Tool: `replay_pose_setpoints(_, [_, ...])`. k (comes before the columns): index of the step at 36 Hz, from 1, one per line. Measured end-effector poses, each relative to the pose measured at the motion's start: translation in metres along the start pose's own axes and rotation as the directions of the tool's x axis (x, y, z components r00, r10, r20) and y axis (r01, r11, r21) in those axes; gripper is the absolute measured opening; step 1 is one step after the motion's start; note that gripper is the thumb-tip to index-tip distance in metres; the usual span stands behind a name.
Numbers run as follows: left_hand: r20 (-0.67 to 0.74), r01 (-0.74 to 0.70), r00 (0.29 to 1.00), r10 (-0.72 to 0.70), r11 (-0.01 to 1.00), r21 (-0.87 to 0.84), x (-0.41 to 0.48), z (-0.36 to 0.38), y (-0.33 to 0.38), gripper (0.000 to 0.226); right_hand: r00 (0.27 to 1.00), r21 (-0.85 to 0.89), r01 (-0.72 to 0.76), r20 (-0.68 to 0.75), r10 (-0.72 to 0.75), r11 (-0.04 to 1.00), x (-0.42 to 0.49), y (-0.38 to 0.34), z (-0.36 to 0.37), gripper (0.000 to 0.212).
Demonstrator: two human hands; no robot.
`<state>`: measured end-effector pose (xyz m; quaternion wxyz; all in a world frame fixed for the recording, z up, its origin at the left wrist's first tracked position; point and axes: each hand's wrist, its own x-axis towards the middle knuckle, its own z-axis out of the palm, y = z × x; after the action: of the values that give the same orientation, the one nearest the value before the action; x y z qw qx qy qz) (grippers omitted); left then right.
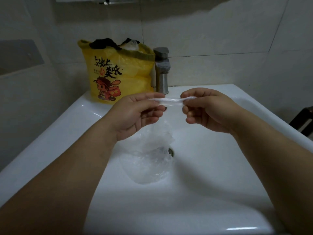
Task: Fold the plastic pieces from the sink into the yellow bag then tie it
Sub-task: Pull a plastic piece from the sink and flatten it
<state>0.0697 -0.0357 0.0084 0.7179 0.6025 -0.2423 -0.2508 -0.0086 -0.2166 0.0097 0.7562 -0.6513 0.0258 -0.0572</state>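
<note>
A clear plastic piece point(149, 160) hangs over the white sink point(211, 167), its lower part crumpled near the drain. Its top edge is stretched into a thin strip between my hands. My left hand point(137, 114) pinches the left end and my right hand point(206, 109) pinches the right end, both above the basin. The yellow bag point(118, 73), printed with black characters and a cartoon figure, stands upright on the sink's back left corner. Black and clear plastic shows in the bag's open mouth.
A metal faucet point(162, 70) stands just right of the bag at the back of the sink. Tiled walls close in behind and to the left. A dark frame point(303, 119) shows at the right edge.
</note>
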Motion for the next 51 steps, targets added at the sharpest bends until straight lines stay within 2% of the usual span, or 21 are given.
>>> replay_pose_setpoints(4, [0.025, 0.026, 0.999, -0.023, 0.995, -0.1, 0.0, 0.0, 0.002, 0.021, 0.998, 0.065, 0.059, -0.034, -0.056, 0.996, 0.001, 0.0, 0.003, 0.021])
replay_pose_setpoints(8, [0.052, 0.022, 0.999, -0.017, 0.994, -0.108, -0.001, 0.0, 0.002, 0.009, 0.997, 0.089, 0.078, 0.015, -0.079, 0.993, 0.0, 0.0, 0.003, 0.008])
replay_pose_setpoints(10, [0.017, -0.01, 1.0, 0.011, 1.0, -0.023, 0.001, -0.001, 0.0, 0.01, 0.997, -0.013, 0.08, -0.008, -0.08, 0.997, 0.0, 0.002, 0.002, 0.012])
replay_pose_setpoints(14, [-0.026, -0.061, 0.997, 0.067, 0.98, 0.189, 0.004, -0.002, -0.008, 0.015, 0.991, -0.158, 0.06, -0.106, -0.077, 0.986, 0.004, 0.007, 0.001, 0.004])
replay_pose_setpoints(17, [-0.03, -0.112, 0.991, 0.13, 0.934, 0.34, 0.006, -0.006, -0.013, 0.019, 0.994, -0.237, 0.021, -0.1, -0.045, 0.971, 0.006, 0.01, -0.004, 0.03])
replay_pose_setpoints(19, [-0.025, -0.142, 0.985, 0.168, 0.896, 0.42, 0.007, -0.009, -0.015, 0.017, 0.996, -0.327, 0.003, -0.088, -0.034, 0.945, 0.006, 0.012, -0.005, 0.034])
replay_pose_setpoints(23, [-0.02, -0.165, 0.979, 0.202, 0.849, 0.502, 0.009, -0.012, -0.016, 0.013, 0.993, -0.489, 0.046, -0.069, -0.092, 0.871, 0.006, 0.014, -0.003, 0.01])
replay_pose_setpoints(30, [-0.028, -0.153, 0.977, 0.211, 0.788, 0.597, 0.012, -0.015, -0.019, 0.015, 0.991, -0.682, 0.054, -0.052, -0.122, 0.73, 0.009, 0.018, -0.004, 0.015])
replay_pose_setpoints(32, [-0.034, -0.153, 0.973, 0.229, 0.746, 0.648, 0.013, -0.015, -0.02, 0.016, 0.992, -0.714, 0.044, -0.052, -0.116, 0.699, 0.01, 0.02, -0.004, 0.014])
replay_pose_setpoints(34, [-0.019, -0.161, 0.969, 0.247, 0.684, 0.712, 0.013, -0.015, -0.022, 0.018, 0.991, -0.78, 0.046, -0.044, -0.128, 0.624, 0.007, 0.019, -0.003, 0.015])
replay_pose_setpoints(35, [-0.001, -0.168, 0.968, 0.252, 0.649, 0.742, 0.012, -0.014, -0.023, 0.019, 0.991, -0.819, 0.049, -0.03, -0.128, 0.572, 0.006, 0.02, -0.004, 0.023])
replay_pose_setpoints(36, [0.022, -0.181, 0.966, 0.256, 0.619, 0.764, 0.012, -0.012, -0.025, 0.019, 0.994, -0.844, 0.049, -0.013, -0.113, 0.533, 0.006, 0.02, -0.004, 0.04])
replay_pose_setpoints(38, [0.078, -0.222, 0.961, 0.266, 0.567, 0.793, 0.011, -0.007, -0.026, 0.02, 0.996, -0.871, 0.067, 0.032, -0.081, 0.487, 0.005, 0.022, 0.003, 0.066])
replay_pose_setpoints(39, [0.108, -0.245, 0.956, 0.273, 0.54, 0.806, 0.01, -0.004, -0.027, 0.019, 0.995, -0.884, 0.097, 0.073, -0.069, 0.458, 0.005, 0.023, 0.008, 0.063])
replay_pose_setpoints(42, [0.157, -0.282, 0.946, 0.285, 0.478, 0.832, 0.009, 0.001, -0.028, 0.011, 0.987, -0.926, 0.159, 0.157, -0.034, 0.343, 0.008, 0.023, 0.02, 0.018])
replay_pose_setpoints(45, [0.171, -0.309, 0.94, 0.296, 0.518, 0.798, 0.008, -0.001, -0.025, 0.013, 0.992, -0.914, 0.112, 0.123, 0.003, 0.39, 0.01, 0.022, 0.018, 0.03])
replay_pose_setpoints(49, [0.186, -0.33, 0.936, 0.3, 0.559, 0.76, 0.008, -0.005, -0.021, 0.018, 0.994, -0.925, 0.104, 0.105, -0.018, 0.366, 0.009, 0.018, 0.017, 0.036])
replay_pose_setpoints(51, [0.147, -0.308, 0.94, 0.307, 0.584, 0.751, 0.008, -0.009, -0.019, 0.021, 0.997, -0.915, 0.077, 0.08, -0.01, 0.396, 0.008, 0.017, 0.013, 0.037])
